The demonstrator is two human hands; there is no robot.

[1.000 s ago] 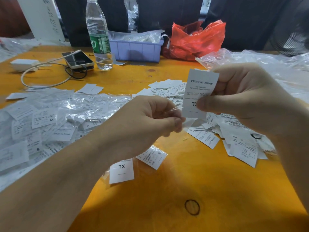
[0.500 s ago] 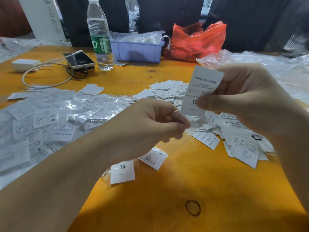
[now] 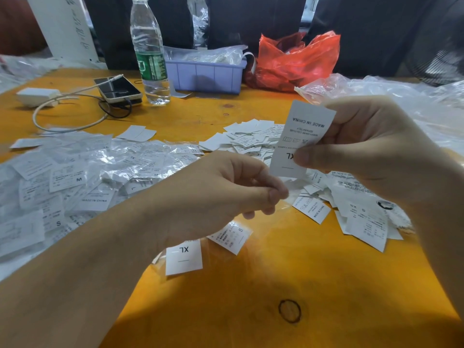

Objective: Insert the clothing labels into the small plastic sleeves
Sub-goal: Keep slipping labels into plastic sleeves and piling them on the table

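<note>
Right fingers [image 3: 301,156] pinching white XL label [image 3: 298,136] upright, left fingers [image 3: 273,194] curled, perhaps on sleeve

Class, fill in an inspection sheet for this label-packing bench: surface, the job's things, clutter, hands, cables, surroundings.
Surface: orange wooden table, a dark ring-shaped mark near the front.
Job's things: XL label held up; loose labels pile centre; sleeved labels heap left.
Clutter: water bottle, phone, lilac bin, red bag.
Hands: right hand pinches the XL label; left hand, fingers curled, appears to pinch a clear sleeve, too faint to confirm.
Cables: white cable runs from the phone to a white adapter.
Surroundings: clear plastic sheeting right; fan far right.
</note>
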